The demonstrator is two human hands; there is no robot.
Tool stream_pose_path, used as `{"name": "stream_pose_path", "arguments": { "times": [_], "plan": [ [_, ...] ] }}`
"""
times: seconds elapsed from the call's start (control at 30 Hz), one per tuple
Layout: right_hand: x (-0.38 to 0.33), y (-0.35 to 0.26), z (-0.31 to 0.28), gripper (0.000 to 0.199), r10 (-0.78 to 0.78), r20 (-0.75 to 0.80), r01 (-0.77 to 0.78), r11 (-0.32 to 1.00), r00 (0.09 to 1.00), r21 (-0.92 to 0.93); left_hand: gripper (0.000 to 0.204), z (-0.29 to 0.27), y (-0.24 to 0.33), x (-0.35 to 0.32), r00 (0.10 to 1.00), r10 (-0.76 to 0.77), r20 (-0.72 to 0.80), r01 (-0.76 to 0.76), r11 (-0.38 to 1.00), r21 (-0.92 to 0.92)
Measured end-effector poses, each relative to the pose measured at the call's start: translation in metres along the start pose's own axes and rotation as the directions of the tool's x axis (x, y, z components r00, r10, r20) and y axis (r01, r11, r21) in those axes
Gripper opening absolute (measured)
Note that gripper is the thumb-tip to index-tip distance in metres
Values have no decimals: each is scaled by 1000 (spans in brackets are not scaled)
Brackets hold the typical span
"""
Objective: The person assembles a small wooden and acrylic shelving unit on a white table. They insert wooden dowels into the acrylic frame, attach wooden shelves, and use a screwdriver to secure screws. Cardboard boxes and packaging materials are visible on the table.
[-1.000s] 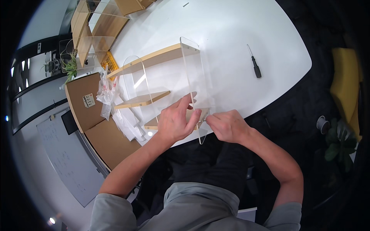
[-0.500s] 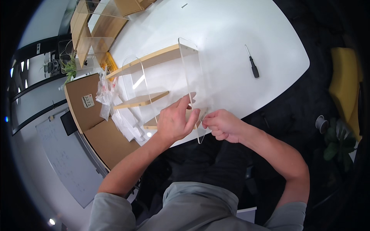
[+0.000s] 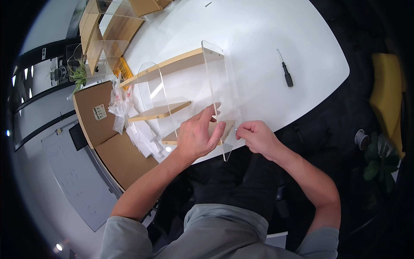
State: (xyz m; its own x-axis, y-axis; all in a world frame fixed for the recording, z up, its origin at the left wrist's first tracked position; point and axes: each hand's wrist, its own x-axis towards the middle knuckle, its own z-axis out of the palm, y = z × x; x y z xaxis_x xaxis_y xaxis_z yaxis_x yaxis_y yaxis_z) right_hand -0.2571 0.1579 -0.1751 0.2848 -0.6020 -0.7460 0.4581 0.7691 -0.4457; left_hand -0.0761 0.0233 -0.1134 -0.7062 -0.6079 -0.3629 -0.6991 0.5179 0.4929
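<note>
A small shelf unit lies on its side on the white table (image 3: 258,34): a clear acrylic side panel (image 3: 217,77) and three light wooden boards (image 3: 172,67). My left hand (image 3: 198,136) lies flat on the nearest wooden board, fingers touching the clear panel. My right hand (image 3: 256,136) pinches a small screw against the outer face of that panel near its lower end. A second clear panel (image 3: 151,86) stands on the far left side of the boards.
A black-handled screwdriver (image 3: 285,75) lies on the table to the right. Clear plastic bags (image 3: 118,103) and a cardboard box (image 3: 97,114) sit at the left. Another wood-and-acrylic shelf (image 3: 108,26) stands at the back left. A yellow chair (image 3: 388,95) is at right.
My right hand has shifted slightly left, closer to the clear panel's lower end. My left hand stays on the board with its fingers spread a little more.
</note>
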Motion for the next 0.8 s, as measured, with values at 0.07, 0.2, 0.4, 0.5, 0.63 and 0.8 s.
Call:
{"name": "stream_pose_path", "arguments": {
  "times": [0.07, 0.2, 0.4, 0.5, 0.63, 0.8],
  "plan": [
    [7, 20, 4, 15, -458, -67, 408, 843, 887, -351, 44, 0, 0, 1, 1000, 5, -4, -5, 1000, -2],
    [2, 13, 6, 8, -732, 54, 598, 509, 679, -619, 44, -2, 0, 0, 1000, -2, 4, 2, 1000, 4],
    [9, 17, 0, 3, -813, 256, 653, 189, 523, -734, 44, -1, 0, 1, 1000, -3, 13, 3, 1000, -8],
    [11, 17, 0, 2, -801, 310, 627, 102, 512, -772, 44, -1, -1, 1, 1000, -1, 12, 1, 1000, -4],
    [16, 21, -2, 6, -821, 387, 560, -101, 420, -822, 44, -2, 1, 1, 1000, -10, 21, 10, 1000, 7],
    [22, 12, -5, 10, -812, 524, 435, -387, 257, -813, 47, 5, -5, 1, 995, 61, -78, -61, 998, 4]
  ]
}}
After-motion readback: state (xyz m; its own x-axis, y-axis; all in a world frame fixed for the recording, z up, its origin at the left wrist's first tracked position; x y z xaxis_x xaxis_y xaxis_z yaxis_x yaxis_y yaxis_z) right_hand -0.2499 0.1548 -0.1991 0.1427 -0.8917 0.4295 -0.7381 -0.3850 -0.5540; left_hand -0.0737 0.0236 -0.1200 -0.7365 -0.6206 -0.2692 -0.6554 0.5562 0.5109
